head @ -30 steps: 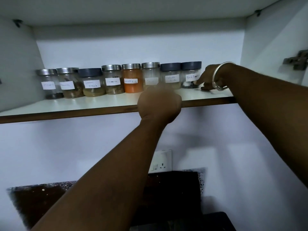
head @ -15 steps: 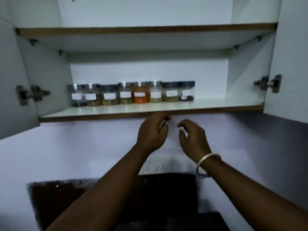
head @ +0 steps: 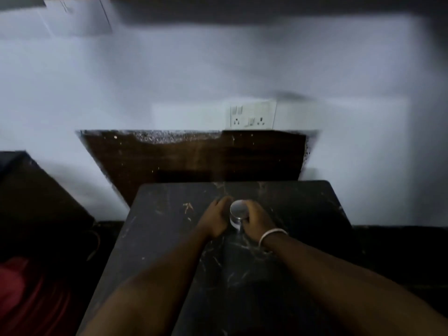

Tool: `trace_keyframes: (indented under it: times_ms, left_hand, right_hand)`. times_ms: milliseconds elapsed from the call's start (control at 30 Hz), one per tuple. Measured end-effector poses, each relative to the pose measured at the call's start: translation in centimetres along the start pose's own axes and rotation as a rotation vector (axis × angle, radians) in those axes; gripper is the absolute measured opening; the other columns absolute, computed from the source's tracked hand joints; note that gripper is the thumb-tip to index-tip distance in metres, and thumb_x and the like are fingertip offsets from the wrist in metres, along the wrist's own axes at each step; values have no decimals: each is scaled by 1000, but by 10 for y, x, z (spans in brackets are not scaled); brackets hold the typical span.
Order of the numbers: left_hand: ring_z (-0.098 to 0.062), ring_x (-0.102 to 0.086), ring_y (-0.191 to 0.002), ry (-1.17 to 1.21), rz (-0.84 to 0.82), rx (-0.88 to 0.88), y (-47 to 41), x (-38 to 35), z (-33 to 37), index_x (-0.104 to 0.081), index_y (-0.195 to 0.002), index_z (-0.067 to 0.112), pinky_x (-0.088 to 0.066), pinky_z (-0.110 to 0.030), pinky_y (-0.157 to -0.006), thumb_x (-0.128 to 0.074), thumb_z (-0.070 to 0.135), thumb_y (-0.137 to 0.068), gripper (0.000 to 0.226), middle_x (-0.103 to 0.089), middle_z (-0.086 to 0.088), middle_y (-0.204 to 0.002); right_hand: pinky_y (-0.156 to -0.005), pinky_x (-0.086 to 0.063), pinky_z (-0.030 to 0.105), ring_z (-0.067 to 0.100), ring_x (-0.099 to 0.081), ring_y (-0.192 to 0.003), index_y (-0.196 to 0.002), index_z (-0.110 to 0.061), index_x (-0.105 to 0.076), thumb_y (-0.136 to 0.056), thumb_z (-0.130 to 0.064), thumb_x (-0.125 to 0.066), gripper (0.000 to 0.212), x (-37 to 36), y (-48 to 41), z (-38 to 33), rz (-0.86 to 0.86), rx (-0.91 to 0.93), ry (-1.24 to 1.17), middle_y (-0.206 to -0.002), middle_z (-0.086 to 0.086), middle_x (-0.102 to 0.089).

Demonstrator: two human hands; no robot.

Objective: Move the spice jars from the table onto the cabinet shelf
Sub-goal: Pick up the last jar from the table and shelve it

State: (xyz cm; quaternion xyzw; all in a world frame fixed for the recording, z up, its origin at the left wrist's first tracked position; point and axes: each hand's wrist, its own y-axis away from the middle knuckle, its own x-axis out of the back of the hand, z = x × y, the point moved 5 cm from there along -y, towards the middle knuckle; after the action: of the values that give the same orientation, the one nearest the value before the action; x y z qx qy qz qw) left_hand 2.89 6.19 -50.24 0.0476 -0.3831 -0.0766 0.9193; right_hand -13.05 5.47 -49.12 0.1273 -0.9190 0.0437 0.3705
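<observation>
One spice jar (head: 238, 213) left on dark bench (head: 155, 229), upright, btwn both hands. Left hand (head: 214, 220) & right hand (head: 257, 223) fingers wrapped on its sides. Pickup step; next needs lift to cabinet shelf, out of view.

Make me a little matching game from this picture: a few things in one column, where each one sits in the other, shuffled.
Things:
1. round silver-lidded spice jar
2. white wall socket plate
3. white metal bangle
4. crumpled red cloth

Places:
A. on the right wrist
B. lower left, beside the dark marble table
C. between the left hand and right hand
D. on the wall above the table

Pairs: 1-C, 2-D, 3-A, 4-B
</observation>
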Motion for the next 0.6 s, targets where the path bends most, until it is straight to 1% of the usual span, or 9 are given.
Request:
trace_keyframes:
  times_ms: [33, 100, 133, 200, 267, 367, 433, 533, 600]
  left_hand:
    - [-30, -20, -159, -29, -44, 15, -2, -8, -9, -25, -163, 16, -23, -37, -125, -79, 31, -89, 93, -24, -13, -170]
    - [-28, -3, -162, -59, -121, 23, -6, -22, -18, -13, -166, 22, -16, -48, -130, -82, 37, -85, 107, -10, -7, -175]
    - [-28, 2, -162, -61, -143, 29, -8, -27, -20, -10, -166, 25, -14, -50, -130, -82, 41, -85, 110, -5, -4, -176]
    - [-28, 3, -162, -56, -153, 40, -13, -33, -19, -5, -167, 29, -14, -53, -130, -81, 44, -85, 113, 1, -3, -177]
    - [-28, -3, -162, -20, -141, 54, -23, -36, -19, -2, -167, 27, -18, -50, -130, -81, 38, -87, 113, 2, -5, -177]
    - [-26, -9, -162, 79, -86, 71, -37, -38, -21, -5, -167, 18, -18, -44, -130, -83, 25, -87, 111, -6, -8, -176]
    - [-26, -17, -160, 151, -78, 87, -46, -39, -25, -8, -167, 15, -23, -41, -128, -84, 19, -86, 111, -14, -9, -175]
    - [-25, -37, -151, 212, -86, 113, -51, -42, -29, -16, -166, 15, -36, -33, -116, -83, 10, -83, 106, -32, -10, -168]
    - [-25, -47, -141, 196, -102, 128, -55, -43, -34, -33, -160, 15, -50, -38, -107, -82, 8, -82, 92, -43, -11, -158]
  right_hand:
    - [-114, -40, 33, 37, -54, -134, -143, -4, -52, -91, -5, -67, 54, -9, -4, 8, -78, -43, 25, -146, 23, -51]
    - [-119, -35, 40, 45, -42, -143, -159, -8, -29, -94, -10, -65, 74, -27, -12, 25, -209, -136, 121, -158, 28, -30]
    - [-120, -34, 44, 47, -37, -145, -162, -11, -20, -95, -13, -64, 81, -34, -14, 32, -243, -176, 154, -162, 29, -21]
    - [-121, -34, 45, 47, -33, -148, -164, -16, -11, -95, -17, -65, 88, -42, -20, 40, -254, -212, 157, -166, 29, -8]
    - [-122, -34, 46, 44, -30, -151, -165, -20, -6, -93, -19, -69, 95, -48, -28, 45, -242, -250, 99, -170, 25, -2]
    - [-122, -35, 49, 36, -31, -153, -166, -24, -1, -86, -12, -78, 112, -51, -42, 53, -176, -332, -29, -172, 16, -11]
    - [-122, -36, 46, 33, -34, -152, -166, -25, -1, -83, -11, -83, 117, -53, -53, 57, -152, -371, -81, -170, 13, -22]
    - [-116, -39, 44, 32, -42, -147, -165, -28, -6, -82, -13, -85, 116, -55, -60, 62, -153, -397, -95, -164, 12, -36]
    - [-115, -40, 44, 34, -44, -145, -164, -23, -17, -77, -14, -88, 112, -54, -60, 68, -166, -382, -32, -161, 14, -40]
